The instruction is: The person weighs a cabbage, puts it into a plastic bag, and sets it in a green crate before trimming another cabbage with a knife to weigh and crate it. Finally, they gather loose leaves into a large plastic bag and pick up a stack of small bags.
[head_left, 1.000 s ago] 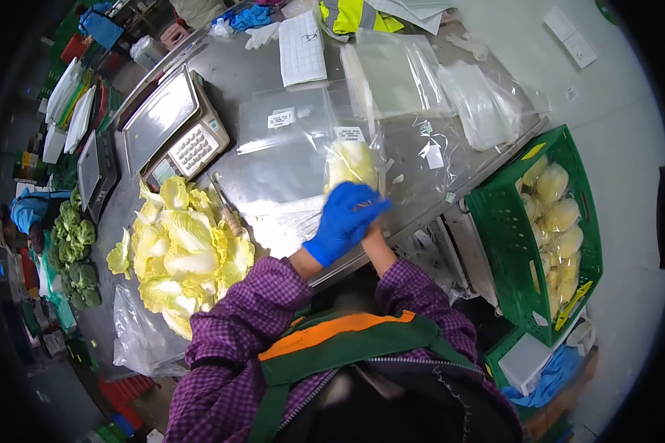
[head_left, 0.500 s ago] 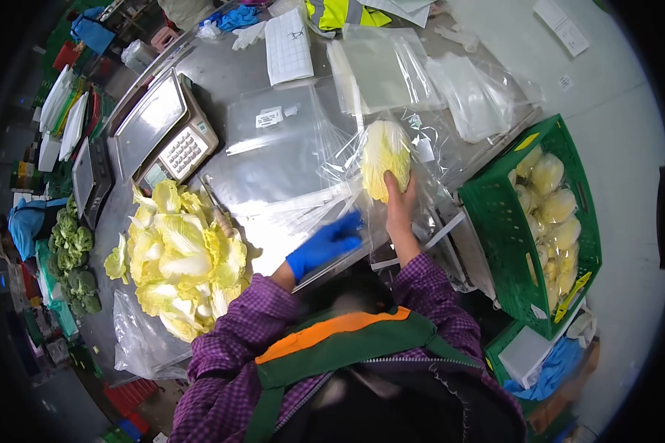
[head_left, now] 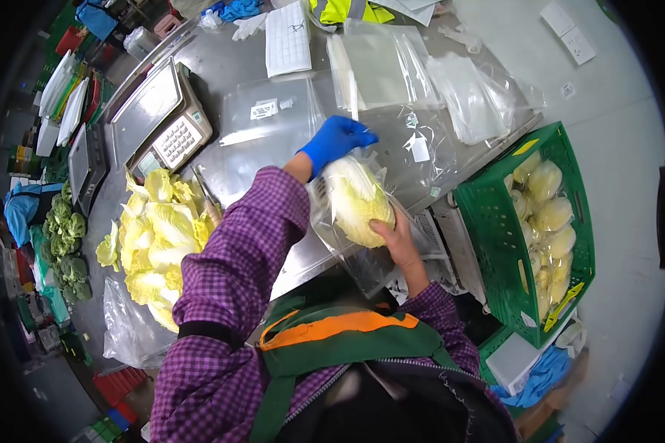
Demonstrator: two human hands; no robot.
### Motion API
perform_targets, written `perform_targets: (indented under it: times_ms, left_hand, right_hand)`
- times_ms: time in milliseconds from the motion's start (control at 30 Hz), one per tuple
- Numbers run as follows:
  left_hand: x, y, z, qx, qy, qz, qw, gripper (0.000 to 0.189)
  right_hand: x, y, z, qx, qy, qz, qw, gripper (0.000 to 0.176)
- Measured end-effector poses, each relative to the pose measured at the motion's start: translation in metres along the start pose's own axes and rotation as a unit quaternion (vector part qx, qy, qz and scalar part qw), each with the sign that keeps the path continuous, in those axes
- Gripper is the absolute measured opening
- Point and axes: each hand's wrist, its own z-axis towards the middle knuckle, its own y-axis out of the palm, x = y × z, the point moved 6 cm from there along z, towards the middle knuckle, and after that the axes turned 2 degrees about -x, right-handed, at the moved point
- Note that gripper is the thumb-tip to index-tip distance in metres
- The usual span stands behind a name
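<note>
A pale yellow napa cabbage is held above the table's near edge, partly inside a clear plastic bag. My right hand, bare, grips the cabbage's lower right side with the thumb across its leaves. At the cabbage's upper end, my left hand in a blue glove has its fingers closed at the bag's edge; the fingertips are partly hidden. To the left lies a heap of loose cabbage leaves, with a knife beside it.
A scale stands at the table's left. Flat clear bags lie at the back, with a label nearer. On the right, a green crate holds several bagged cabbages. Broccoli and another person's blue sleeve are far left.
The cabbage has come nearer to me and left in my right hand, and a bag is now around part of it. My left hand has moved up and forward to its far end.
</note>
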Motion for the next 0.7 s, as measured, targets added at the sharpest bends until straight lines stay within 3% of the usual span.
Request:
perform_targets:
  times_ms: [33,67,133,200,233,300,367,433,467,533,567,633,667,700]
  left_hand:
    - [0.01,0.005,0.011,-0.001,-0.001,0.0,1.0,0.029]
    - [0.024,0.007,0.024,-0.001,0.012,-0.006,1.0,0.036]
    - [0.042,0.021,0.035,-0.003,0.025,-0.018,1.0,0.043]
    - [0.064,0.037,0.034,0.003,0.089,0.105,0.99,0.063]
    - [0.076,0.042,0.023,0.005,0.09,0.103,0.991,0.063]
    - [0.113,0.043,-0.032,0.195,0.259,0.249,0.913,0.086]
    - [0.113,0.069,-0.084,0.157,0.275,0.345,0.883,0.099]
    - [0.099,0.099,-0.12,0.097,0.22,0.474,0.847,0.081]
    - [0.078,0.1,-0.121,0.094,0.22,0.475,0.847,0.081]
    - [0.035,0.103,-0.124,0.121,0.285,0.465,0.829,0.055]
    - [0.035,0.102,-0.125,0.123,0.283,0.466,0.829,0.055]
    - [0.041,0.099,-0.124,0.037,0.284,0.255,0.923,0.038]
    - [0.055,0.109,-0.133,0.022,0.384,0.271,0.882,0.038]
    - [0.059,0.112,-0.135,0.027,0.381,0.269,0.884,0.038]
  right_hand:
    - [-0.001,-0.002,0.0,-0.007,0.026,0.023,0.999,0.065]
    - [0.009,-0.013,-0.002,0.021,0.024,-0.063,0.998,0.065]
    - [0.009,-0.013,-0.009,0.02,0.017,-0.093,0.995,0.065]
    - [0.003,-0.007,-0.016,0.045,-0.015,-0.124,0.991,0.059]
    - [0.013,-0.006,-0.013,0.043,-0.015,-0.127,0.991,0.059]
    - [0.048,-0.014,-0.008,0.098,0.006,0.109,0.989,0.054]
    - [0.04,-0.012,0.002,0.103,-0.025,0.176,0.979,0.05]
    - [0.05,-0.019,0.019,0.172,-0.003,0.296,0.939,0.048]
    - [0.056,-0.024,0.026,0.174,-0.004,0.299,0.938,0.048]
    - [0.073,-0.029,0.038,0.146,0.041,0.368,0.917,0.047]
    - [0.058,-0.02,0.039,0.143,0.003,0.345,0.928,0.046]
    - [0.051,-0.011,0.037,0.151,0.007,0.388,0.909,0.043]
    - [0.046,-0.009,0.034,0.149,0.012,0.386,0.91,0.043]
    - [0.024,-0.004,0.031,0.121,-0.038,0.287,0.949,0.045]
